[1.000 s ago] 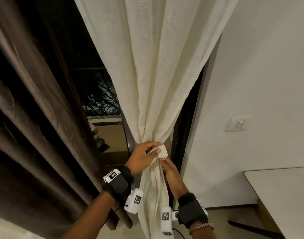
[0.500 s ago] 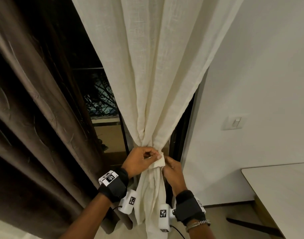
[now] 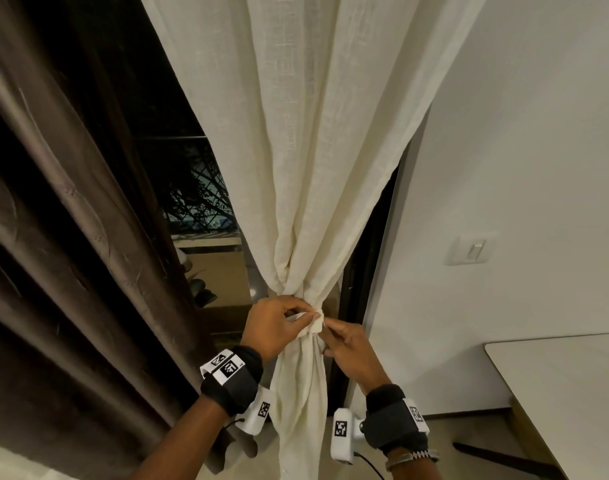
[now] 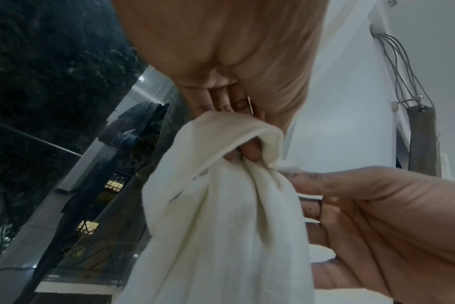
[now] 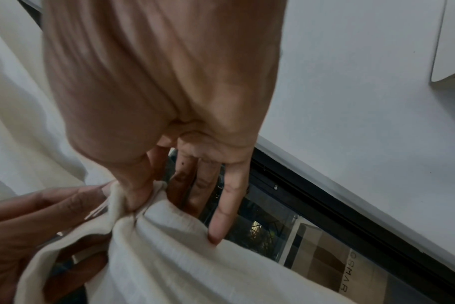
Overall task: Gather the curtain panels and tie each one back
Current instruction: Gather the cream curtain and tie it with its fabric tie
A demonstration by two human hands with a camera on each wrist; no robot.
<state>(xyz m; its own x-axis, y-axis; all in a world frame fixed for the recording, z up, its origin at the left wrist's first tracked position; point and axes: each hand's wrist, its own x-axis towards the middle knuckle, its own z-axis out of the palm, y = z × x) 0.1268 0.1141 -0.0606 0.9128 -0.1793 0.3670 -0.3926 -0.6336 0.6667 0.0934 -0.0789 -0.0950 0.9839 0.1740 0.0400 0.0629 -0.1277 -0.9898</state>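
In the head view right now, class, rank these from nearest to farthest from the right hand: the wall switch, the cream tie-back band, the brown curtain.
1. cream tie-back band, at the right hand's fingertips.
2. wall switch, up on the right wall.
3. brown curtain, far left.

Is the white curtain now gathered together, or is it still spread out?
Gathered. The white curtain narrows to a tight bunch where the left hand and right hand pinch a cloth tie. Whether the tie is fastened, cannot tell.
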